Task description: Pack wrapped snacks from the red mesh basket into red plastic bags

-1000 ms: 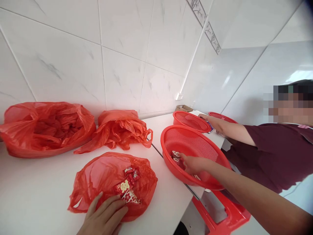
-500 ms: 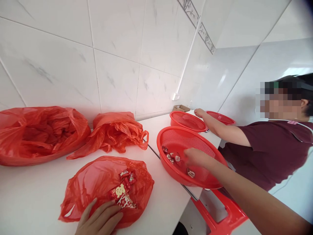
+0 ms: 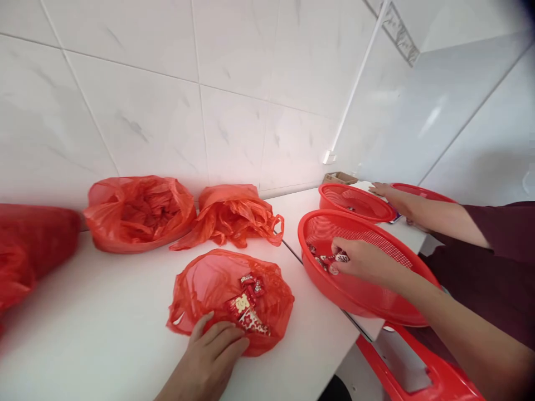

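My left hand (image 3: pixel 215 348) lies on the near edge of a spread red plastic bag (image 3: pixel 196 278), its fingers stretched out. Inside that bag are several small red wrapped packets (image 3: pixel 242 303), one with a gold pattern and one with white and red flowers. My right hand (image 3: pixel 363 259) reaches into the large red basket (image 3: pixel 326 220) with perforated sides. Its thumb and fingers close around a small red-and-white wrapped packet (image 3: pixel 341 256). More such packets lie beside and below the fingers, partly hidden by them.
Several red plastic bags (image 3: pixel 142 214) stand along the tiled wall. Further right are another red basket (image 3: pixel 355 192), a cardboard box (image 3: pixel 339 177) and a co-worker's arm (image 3: pixel 434 214). A red stool (image 3: pixel 443 379) stands below the edge of the white table (image 3: pixel 104 328).
The view has swung left, so things appear shifted right. My right hand has moved toward the packets in the basket and closed its fingers. My left hand stays at the bag.
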Action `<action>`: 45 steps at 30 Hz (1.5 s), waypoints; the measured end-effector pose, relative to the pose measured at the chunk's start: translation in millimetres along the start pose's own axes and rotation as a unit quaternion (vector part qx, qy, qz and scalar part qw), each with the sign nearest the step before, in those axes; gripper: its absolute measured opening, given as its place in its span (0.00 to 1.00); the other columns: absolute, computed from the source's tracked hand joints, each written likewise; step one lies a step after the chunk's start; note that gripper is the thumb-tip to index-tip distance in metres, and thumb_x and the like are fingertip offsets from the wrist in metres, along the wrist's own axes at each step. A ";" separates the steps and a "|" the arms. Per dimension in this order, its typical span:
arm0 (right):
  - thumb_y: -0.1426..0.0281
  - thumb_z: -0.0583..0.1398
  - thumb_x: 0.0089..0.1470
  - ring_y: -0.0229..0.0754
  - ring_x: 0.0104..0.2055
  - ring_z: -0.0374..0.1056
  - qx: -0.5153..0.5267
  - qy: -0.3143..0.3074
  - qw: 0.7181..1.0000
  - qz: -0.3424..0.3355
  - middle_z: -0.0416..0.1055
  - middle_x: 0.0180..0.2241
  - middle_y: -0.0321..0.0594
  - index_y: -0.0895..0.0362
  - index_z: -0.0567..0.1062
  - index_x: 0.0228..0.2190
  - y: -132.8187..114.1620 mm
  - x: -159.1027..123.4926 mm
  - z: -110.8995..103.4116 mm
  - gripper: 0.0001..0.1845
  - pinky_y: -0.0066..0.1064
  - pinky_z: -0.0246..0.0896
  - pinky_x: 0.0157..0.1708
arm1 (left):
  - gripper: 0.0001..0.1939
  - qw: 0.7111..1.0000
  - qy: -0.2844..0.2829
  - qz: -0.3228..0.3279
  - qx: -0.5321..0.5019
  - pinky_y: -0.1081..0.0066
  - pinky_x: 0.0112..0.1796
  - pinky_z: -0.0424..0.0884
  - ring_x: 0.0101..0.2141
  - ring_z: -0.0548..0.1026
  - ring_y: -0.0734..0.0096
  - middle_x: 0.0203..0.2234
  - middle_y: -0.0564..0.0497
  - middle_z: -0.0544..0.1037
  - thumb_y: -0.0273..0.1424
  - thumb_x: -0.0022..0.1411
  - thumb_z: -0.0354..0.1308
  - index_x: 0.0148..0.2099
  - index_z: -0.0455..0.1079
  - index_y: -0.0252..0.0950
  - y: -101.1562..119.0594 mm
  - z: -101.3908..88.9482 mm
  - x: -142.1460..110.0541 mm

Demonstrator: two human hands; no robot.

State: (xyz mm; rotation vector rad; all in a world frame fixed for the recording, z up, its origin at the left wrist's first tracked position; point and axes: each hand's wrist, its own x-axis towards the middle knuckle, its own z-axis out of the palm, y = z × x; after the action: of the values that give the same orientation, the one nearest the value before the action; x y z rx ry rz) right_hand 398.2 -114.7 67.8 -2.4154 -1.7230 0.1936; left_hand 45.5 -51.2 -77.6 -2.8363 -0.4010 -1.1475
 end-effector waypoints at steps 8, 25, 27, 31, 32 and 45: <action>0.62 0.59 0.51 0.41 0.35 0.68 0.071 0.018 0.976 -0.205 0.73 0.34 0.36 0.53 0.68 0.36 -129.7 -25.4 20.2 0.11 0.29 0.56 0.31 | 0.14 0.999 0.007 -0.022 -0.030 0.61 0.56 0.53 0.36 0.74 0.73 0.35 0.53 0.78 0.18 0.60 0.50 0.42 0.70 0.40 20.5 -26.7 6.7; 0.62 0.57 0.52 0.50 0.44 0.72 0.494 -0.141 0.858 0.006 0.75 0.42 0.46 0.59 0.69 0.46 -100.3 -13.4 117.7 0.21 0.39 0.66 0.43 | 0.29 0.750 -0.002 -0.522 -0.406 0.64 0.33 0.73 0.30 0.76 0.68 0.29 0.53 0.73 0.38 0.60 0.55 0.61 0.52 0.39 -41.7 -99.0 22.0; 0.61 0.60 0.51 0.49 0.44 0.72 0.551 -0.143 0.822 -0.017 0.75 0.43 0.45 0.58 0.70 0.45 -103.9 -14.2 96.0 0.21 0.38 0.66 0.43 | 0.27 0.742 0.079 -0.494 -0.446 0.66 0.32 0.73 0.29 0.75 0.70 0.26 0.55 0.73 0.36 0.59 0.58 0.58 0.56 0.38 -42.7 -107.6 37.4; 0.59 0.63 0.48 0.49 0.43 0.71 0.552 -0.042 0.832 -0.043 0.74 0.42 0.43 0.55 0.70 0.44 -110.2 -13.3 46.2 0.22 0.37 0.68 0.40 | 0.21 0.737 0.264 -0.445 -0.434 0.74 0.28 0.71 0.26 0.72 0.75 0.26 0.56 0.72 0.33 0.54 0.64 0.49 0.65 0.39 -51.2 -134.8 63.1; 0.59 0.64 0.47 0.48 0.41 0.72 0.555 -0.015 0.830 -0.049 0.74 0.41 0.44 0.55 0.70 0.42 -113.0 -12.0 35.2 0.21 0.37 0.69 0.38 | 0.20 0.738 0.295 -0.436 -0.424 0.75 0.27 0.71 0.26 0.72 0.76 0.26 0.56 0.71 0.33 0.53 0.64 0.48 0.66 0.39 -51.7 -141.8 67.8; 0.62 0.61 0.47 0.37 0.25 0.62 0.621 0.039 0.772 -0.129 0.64 0.24 0.34 0.53 0.59 0.25 -154.5 7.6 7.5 0.15 0.28 0.58 0.23 | 0.13 0.798 0.402 -0.390 -0.224 0.77 0.26 0.70 0.28 0.70 0.76 0.29 0.54 0.72 0.31 0.55 0.62 0.44 0.70 0.39 -45.7 -183.0 67.4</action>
State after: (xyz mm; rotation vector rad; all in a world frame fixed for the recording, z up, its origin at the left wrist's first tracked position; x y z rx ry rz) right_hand 256.4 -57.8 93.0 -1.1620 -1.1748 0.8500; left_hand -43.5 -19.5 99.0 -2.0776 -1.4141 -2.7159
